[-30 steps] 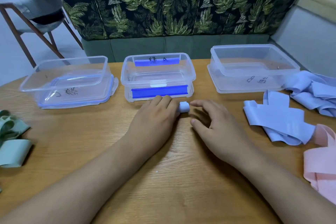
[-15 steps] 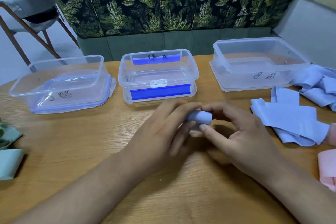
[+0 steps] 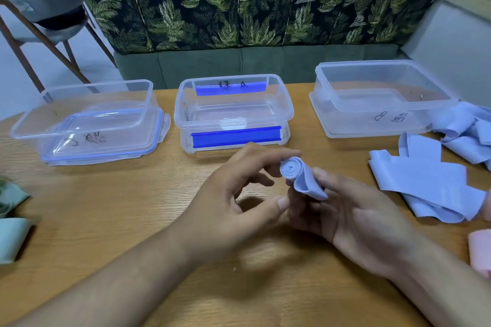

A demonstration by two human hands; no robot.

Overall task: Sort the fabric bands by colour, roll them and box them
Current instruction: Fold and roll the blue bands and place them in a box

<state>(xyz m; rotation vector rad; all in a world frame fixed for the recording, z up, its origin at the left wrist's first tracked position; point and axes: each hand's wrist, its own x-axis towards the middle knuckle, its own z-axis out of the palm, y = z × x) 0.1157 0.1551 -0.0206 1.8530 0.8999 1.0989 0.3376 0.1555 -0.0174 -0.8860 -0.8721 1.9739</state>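
Moved: the rolled blue band lay on the table a second ago, just in front of the middle box. It is now lifted off the wood between both hands, with its coiled end tipped up towards the camera.
Right hand: it lay palm-down beside the roll before and is now palm-up. The fingers cradle the roll from beneath and the thumb presses its side, so this hand has hold of it.
Left hand: it has risen with the roll. The fingers are loosely curved, with the forefinger curled over the top of the coiled end. The thumb is stretched out below; whether it touches the roll cannot be told.
Roll's place: above the table, nearer the person than the middle box and in none of the boxes.
Boxes: the left box, the middle box and the right box stand in a row as before, each apart from the others.
Loose blue bands: heaped to the right of the hands, not shifted.
Pink band: at the right edge.
Green bands: at the left edge.
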